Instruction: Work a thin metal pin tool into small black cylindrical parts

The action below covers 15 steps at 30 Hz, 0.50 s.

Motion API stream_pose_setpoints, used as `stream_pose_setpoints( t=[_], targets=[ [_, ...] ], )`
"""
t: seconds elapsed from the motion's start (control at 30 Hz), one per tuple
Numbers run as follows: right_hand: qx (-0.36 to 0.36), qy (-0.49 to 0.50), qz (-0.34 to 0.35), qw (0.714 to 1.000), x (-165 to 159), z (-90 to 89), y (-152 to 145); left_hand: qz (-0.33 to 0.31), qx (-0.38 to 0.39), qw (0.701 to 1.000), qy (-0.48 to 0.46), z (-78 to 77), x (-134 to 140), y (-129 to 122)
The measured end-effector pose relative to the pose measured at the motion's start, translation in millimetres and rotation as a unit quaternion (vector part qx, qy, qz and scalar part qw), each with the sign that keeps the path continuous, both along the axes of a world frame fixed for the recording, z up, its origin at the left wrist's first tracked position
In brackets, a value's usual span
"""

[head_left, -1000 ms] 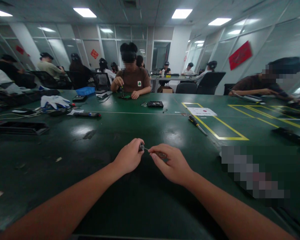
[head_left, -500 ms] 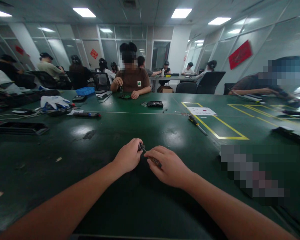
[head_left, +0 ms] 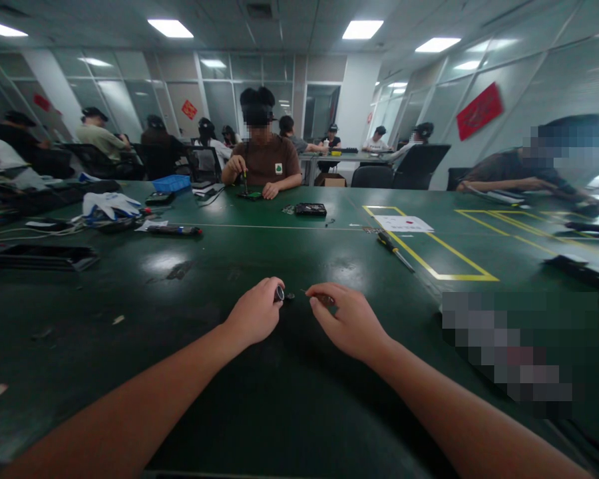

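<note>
My left hand [head_left: 256,311] is closed around a small dark cylinder with a shiny metal rim [head_left: 279,293], its open end facing right. A small dark round piece [head_left: 290,296] sits just right of that rim, apart from it. My right hand [head_left: 347,319] is closed on a thin screwdriver with a brownish, see-through handle [head_left: 326,300]. The thin shaft points left toward the round piece, with a gap between them. My fingers hide most of the cylinder and part of the handle.
A yellow-and-black screwdriver [head_left: 395,251] lies beyond my right hand, near a white paper [head_left: 404,223] and yellow tape. Farther off are a black device [head_left: 310,209], a blue basket [head_left: 171,183] and white gloves [head_left: 108,205]. A co-worker [head_left: 262,159] sits opposite.
My right hand has drawn back to the right, taking the screwdriver tip away from the cylinder. The small round piece now shows separate from the rim. My left hand has hardly moved.
</note>
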State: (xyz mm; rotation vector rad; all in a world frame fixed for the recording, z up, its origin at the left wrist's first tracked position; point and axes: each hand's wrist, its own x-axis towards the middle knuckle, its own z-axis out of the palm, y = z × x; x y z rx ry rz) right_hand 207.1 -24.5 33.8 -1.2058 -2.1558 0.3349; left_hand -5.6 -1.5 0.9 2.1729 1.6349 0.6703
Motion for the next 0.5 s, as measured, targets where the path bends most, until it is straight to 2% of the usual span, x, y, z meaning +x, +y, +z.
stream_pose_setpoints(
  t=[0.3, 0.5],
  targets=[
    [-0.001, 0.046, -0.016, 0.999, 1, 1.2, 3, -0.002, 0.003, 0.998, 0.056, 1.5, 2, -1],
    [-0.003, 0.059, -0.011, 0.998, 0, 0.9, 3, 0.011, 0.051, 0.993, 0.11, 0.8, 12, 9]
  ],
)
